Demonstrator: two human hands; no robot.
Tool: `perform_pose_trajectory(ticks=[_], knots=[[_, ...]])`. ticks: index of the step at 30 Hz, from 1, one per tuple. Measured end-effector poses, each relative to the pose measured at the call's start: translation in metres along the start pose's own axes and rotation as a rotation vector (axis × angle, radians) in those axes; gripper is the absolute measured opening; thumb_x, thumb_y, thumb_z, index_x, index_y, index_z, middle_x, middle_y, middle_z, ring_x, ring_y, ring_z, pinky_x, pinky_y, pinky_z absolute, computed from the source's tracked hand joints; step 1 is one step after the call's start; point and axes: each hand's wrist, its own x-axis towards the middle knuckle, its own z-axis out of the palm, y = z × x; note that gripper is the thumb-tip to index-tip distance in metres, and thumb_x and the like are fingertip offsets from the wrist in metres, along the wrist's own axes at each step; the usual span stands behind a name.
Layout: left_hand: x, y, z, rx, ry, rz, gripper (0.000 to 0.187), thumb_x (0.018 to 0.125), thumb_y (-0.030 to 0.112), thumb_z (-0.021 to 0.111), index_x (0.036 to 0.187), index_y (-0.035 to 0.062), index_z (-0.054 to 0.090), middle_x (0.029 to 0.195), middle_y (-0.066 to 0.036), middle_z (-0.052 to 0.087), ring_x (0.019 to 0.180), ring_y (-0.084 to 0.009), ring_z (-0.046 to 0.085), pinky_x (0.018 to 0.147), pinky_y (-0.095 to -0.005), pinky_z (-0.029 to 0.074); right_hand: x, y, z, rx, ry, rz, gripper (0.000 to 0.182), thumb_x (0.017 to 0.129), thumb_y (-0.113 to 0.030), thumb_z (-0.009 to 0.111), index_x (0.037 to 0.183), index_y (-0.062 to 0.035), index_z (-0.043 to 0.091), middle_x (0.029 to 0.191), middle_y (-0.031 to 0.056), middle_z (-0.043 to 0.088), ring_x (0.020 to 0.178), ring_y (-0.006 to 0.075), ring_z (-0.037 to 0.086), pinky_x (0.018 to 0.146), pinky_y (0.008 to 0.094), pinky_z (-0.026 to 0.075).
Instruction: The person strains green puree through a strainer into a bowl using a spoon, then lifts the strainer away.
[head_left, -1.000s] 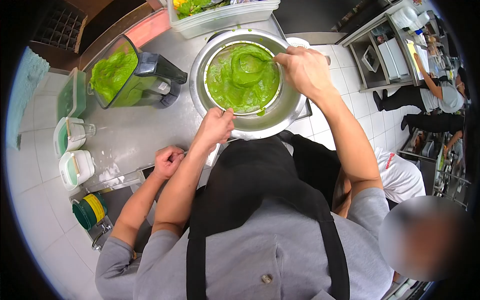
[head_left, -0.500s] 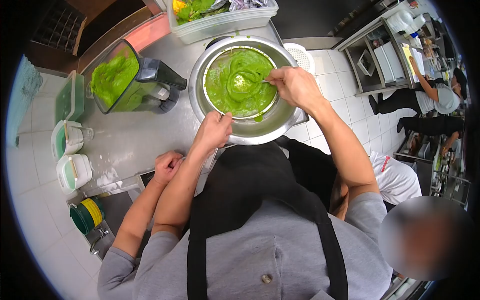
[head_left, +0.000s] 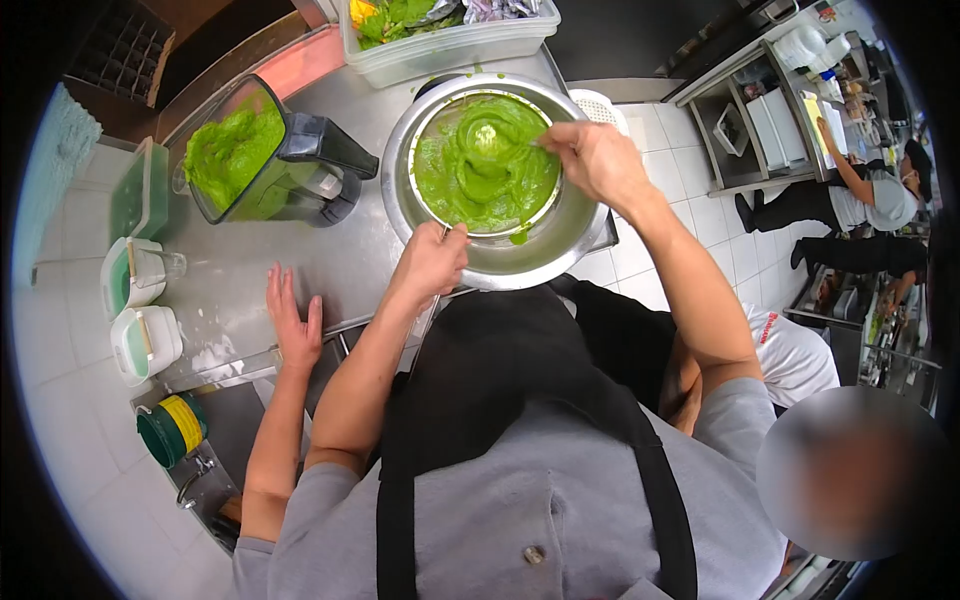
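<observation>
A fine strainer (head_left: 418, 188) with a pale rim sits in a wide steel bowl (head_left: 548, 262), full of thick green puree (head_left: 480, 190). My left hand (head_left: 432, 262) is closed around the strainer's thin handle at the near-left rim. My right hand (head_left: 598, 168) pinches the handle of what looks like a metal spoon at the right side of the strainer. Puree covers most of the spoon, and only a pale patch of its head shows near the far side. To the left, a blender jug (head_left: 285, 165) holds more green puree.
Beside my left arm is another person's open hand (head_left: 297, 330) at the counter (head_left: 370, 110) edge. A plastic tub (head_left: 455, 48) of leaves stands behind the bowl. Lidded containers (head_left: 145, 345) and a green-yellow bucket (head_left: 172, 430) are at left. Other people work at right.
My right hand has moved the spoon slightly away from me through the puree, leaving new swirls. My left hand stays on the strainer handle. The other person's hand has opened and shifted left.
</observation>
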Motion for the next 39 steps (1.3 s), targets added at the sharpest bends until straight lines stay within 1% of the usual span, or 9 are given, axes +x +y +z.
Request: perform_pose_trajectory(ticks=[5,11,13,18,24,28,33,36,39], knots=[[0.008,-0.008,-0.007,0.019,-0.01,-0.007,0.031,0.107,0.024,0.053,0.096,-0.0052,0.056,0.062,-0.001,0.047,0.041,-0.0081,0.037,0.036,-0.0292,0.026,-0.002,-0.01,-0.021,-0.141,-0.024,-0.044,0.026,0.089,-0.013,0.062,0.107,-0.0184,0.08,0.095,0.0154,0.076,0.086,0.0351,0.073,0.076,0.0474,0.058],[0.005,-0.004,-0.002,0.005,-0.009,-0.015,0.031,0.109,0.027,0.049,0.094,-0.0002,0.052,0.055,0.005,0.037,0.037,-0.0047,0.026,0.035,-0.0274,0.018,0.002,-0.019,-0.038,-0.101,0.046,0.015,0.027,0.09,-0.012,0.062,0.11,-0.0176,0.078,0.096,0.0156,0.076,0.088,0.0352,0.073,0.077,0.0474,0.058],[0.003,-0.005,-0.002,0.001,-0.008,-0.008,0.031,0.109,0.027,0.049,0.095,0.0,0.052,0.055,0.005,0.037,0.037,-0.0045,0.026,0.035,-0.0272,0.018,0.001,-0.018,-0.025,-0.097,-0.129,0.169,0.026,0.091,-0.015,0.062,0.112,-0.0171,0.078,0.095,0.0157,0.076,0.091,0.0347,0.074,0.08,0.0479,0.058],[0.002,-0.007,-0.004,-0.009,-0.026,-0.011,0.03,0.109,0.027,0.05,0.095,0.0004,0.052,0.054,0.005,0.038,0.037,-0.0043,0.026,0.035,-0.0266,0.018,-0.006,-0.022,-0.032,-0.043,-0.188,0.147,0.024,0.093,-0.019,0.063,0.111,-0.0176,0.078,0.094,0.0157,0.077,0.089,0.0344,0.074,0.08,0.0477,0.059],[0.008,-0.009,-0.008,0.02,-0.037,-0.031,0.031,0.109,0.027,0.05,0.094,-0.0002,0.053,0.055,0.004,0.041,0.037,-0.0045,0.029,0.035,-0.0265,0.02,-0.001,-0.028,-0.018,-0.083,0.01,0.061,0.023,0.094,-0.019,0.062,0.111,-0.0174,0.078,0.092,0.0165,0.076,0.086,0.0341,0.074,0.077,0.048,0.058],[0.007,-0.012,-0.005,0.064,0.005,0.01,0.031,0.109,0.027,0.05,0.094,-0.0006,0.053,0.054,0.004,0.041,0.037,-0.0048,0.029,0.034,-0.0266,0.019,-0.005,-0.024,-0.005,-0.048,-0.118,0.058,0.022,0.092,-0.017,0.064,0.109,-0.0164,0.078,0.094,0.0144,0.076,0.086,0.0339,0.074,0.077,0.0487,0.058],[0.005,-0.009,-0.01,-0.015,-0.068,-0.023,0.032,0.107,0.024,0.051,0.098,-0.0065,0.056,0.058,0.002,0.043,0.039,-0.0064,0.033,0.035,-0.0289,0.022,-0.003,-0.013,-0.027,-0.18,0.095,-0.211,0.019,0.087,-0.012,0.067,0.103,-0.0145,0.078,0.092,0.0063,0.074,0.083,0.0287,0.073,0.072,0.0419,0.059],[0.009,-0.01,-0.013,-0.032,-0.087,-0.04,0.032,0.108,0.025,0.051,0.097,-0.0047,0.055,0.057,0.003,0.041,0.039,-0.0063,0.032,0.035,-0.0287,0.022,-0.015,-0.012,-0.023,-0.197,0.024,-0.417,0.018,0.083,-0.01,0.069,0.099,-0.0115,0.077,0.087,0.0054,0.071,0.081,0.0266,0.073,0.069,0.0404,0.059],[0.007,-0.007,-0.012,-0.04,-0.088,-0.053,0.03,0.108,0.025,0.05,0.098,-0.0036,0.055,0.057,0.003,0.04,0.039,-0.0059,0.03,0.035,-0.0281,0.022,-0.031,-0.023,-0.013,-0.246,-0.017,-0.434,0.014,0.079,-0.009,0.065,0.092,-0.0089,0.072,0.088,0.007,0.069,0.083,0.0279,0.073,0.069,0.0412,0.06]])
